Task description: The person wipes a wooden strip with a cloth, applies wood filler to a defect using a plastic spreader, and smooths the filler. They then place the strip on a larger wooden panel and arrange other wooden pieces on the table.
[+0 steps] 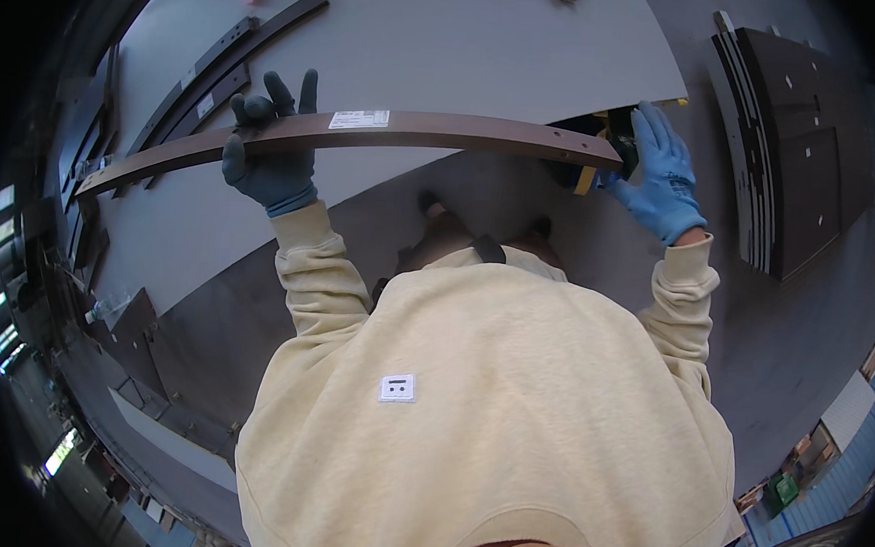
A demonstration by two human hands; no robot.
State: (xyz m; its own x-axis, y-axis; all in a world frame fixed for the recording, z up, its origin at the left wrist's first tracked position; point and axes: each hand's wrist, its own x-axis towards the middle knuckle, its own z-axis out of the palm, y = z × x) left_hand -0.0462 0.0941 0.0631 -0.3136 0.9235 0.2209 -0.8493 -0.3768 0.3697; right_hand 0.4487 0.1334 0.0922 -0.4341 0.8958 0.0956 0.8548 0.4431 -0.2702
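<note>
The long curved strip point(366, 137) was dark brown, with a small white label on it. The left hand point(269, 158) wore a dark slate-blue glove, the right hand point(664, 177) a brighter light-blue one. Both sleeves and the sweatshirt point(489, 407) were pale cream-yellow, with a small white square patch bearing dark marks. The table point(452, 44) was flat grey. The stacked panels point(795, 165) looked dark brown, possibly black, with little white tags. The tool point(605, 148) at the right hand showed black and yellow.
</note>
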